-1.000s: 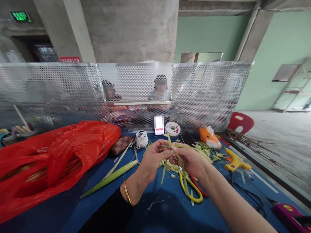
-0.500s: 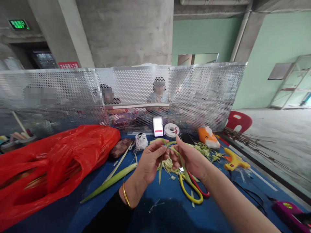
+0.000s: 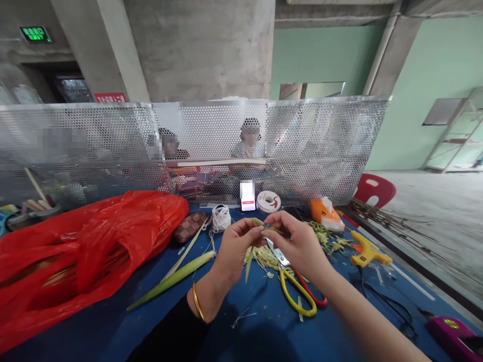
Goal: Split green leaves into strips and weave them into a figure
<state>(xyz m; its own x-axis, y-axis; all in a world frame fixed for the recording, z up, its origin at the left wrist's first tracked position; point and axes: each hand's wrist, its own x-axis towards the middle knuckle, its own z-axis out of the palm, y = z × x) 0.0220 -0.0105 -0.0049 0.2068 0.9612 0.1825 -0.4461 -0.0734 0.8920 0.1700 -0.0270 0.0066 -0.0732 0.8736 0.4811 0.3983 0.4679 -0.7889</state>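
Observation:
Above the blue table (image 3: pixel 226 332), my left hand (image 3: pixel 237 249) and my right hand (image 3: pixel 296 246) meet at the fingertips. Both pinch a narrow green leaf strip (image 3: pixel 248 265), whose tail hangs below my left fingers; much of it is hidden by the fingers. Scissors (image 3: pixel 298 294) with one yellow and one red handle lie on the table below my right hand. Pale green leaf scraps (image 3: pixel 260 256) are scattered under both hands. To the left of my left wrist lies a long pointed green leaf (image 3: pixel 169 281).
A red plastic bag (image 3: pixel 151 216) fills the left side. White string (image 3: pixel 221 218), a checkered pouch (image 3: pixel 190 226), a lit phone (image 3: pixel 247 193), a ribbon spool (image 3: pixel 268 201) and tissues (image 3: pixel 326 213) line the back. A yellow glue gun (image 3: pixel 368 250) lies right. A perforated metal screen (image 3: pixel 317 146) stands behind.
My right hand has turned over the strip, its fingers now pinching close to my left fingertips. The strip's length that hung beneath my right hand no longer shows, and the scissor blades are uncovered.

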